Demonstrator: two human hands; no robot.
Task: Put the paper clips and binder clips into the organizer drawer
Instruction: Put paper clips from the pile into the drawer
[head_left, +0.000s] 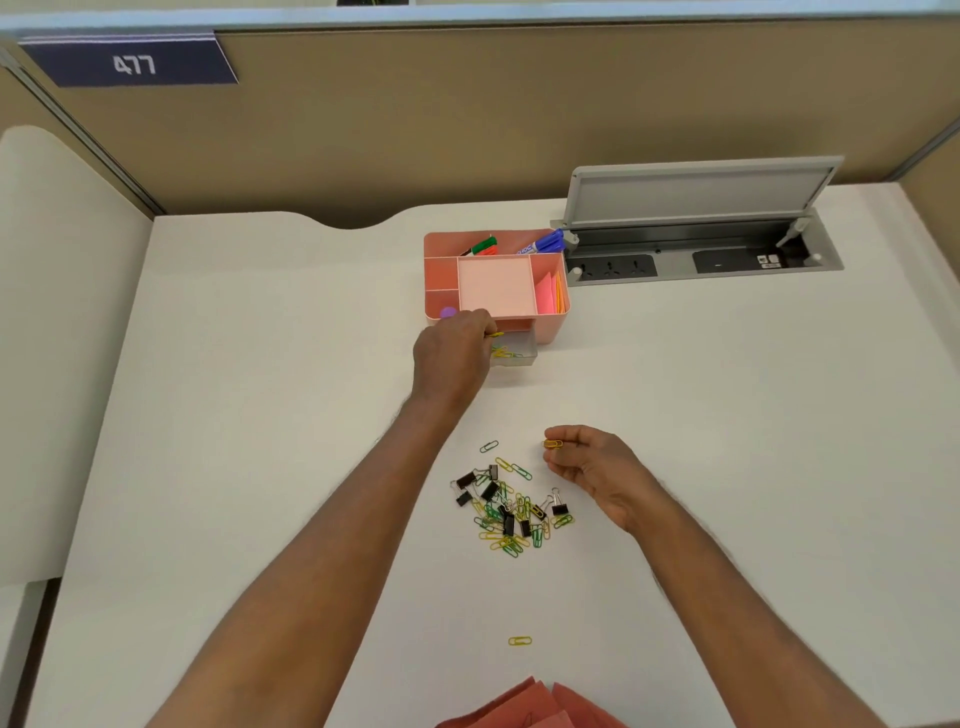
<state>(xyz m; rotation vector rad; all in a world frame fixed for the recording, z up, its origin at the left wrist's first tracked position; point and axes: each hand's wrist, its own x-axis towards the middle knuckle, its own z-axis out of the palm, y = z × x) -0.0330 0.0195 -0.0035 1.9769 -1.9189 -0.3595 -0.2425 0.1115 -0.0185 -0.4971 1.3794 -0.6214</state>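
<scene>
A pink desk organizer (545, 327) stands at the back of the white desk, its clear drawer (522, 351) pulled out with a few yellow and green paper clips inside. My left hand (451, 353) reaches over the drawer's left side, pinching a yellow paper clip (496, 335). My right hand (592, 467) hovers right of the pile and pinches another yellow paper clip (553, 444) between thumb and fingers. A pile of green and yellow paper clips and black binder clips (511, 506) lies mid-desk. One yellow paper clip (519, 641) lies alone nearer to me.
The organizer's top holds markers (543, 243), pink sticky notes (545, 296) and a purple object (448, 312). An open grey power-socket hatch (696, 223) sits to its right. Reddish paper (530, 706) lies at the desk's near edge. Partition walls enclose the desk.
</scene>
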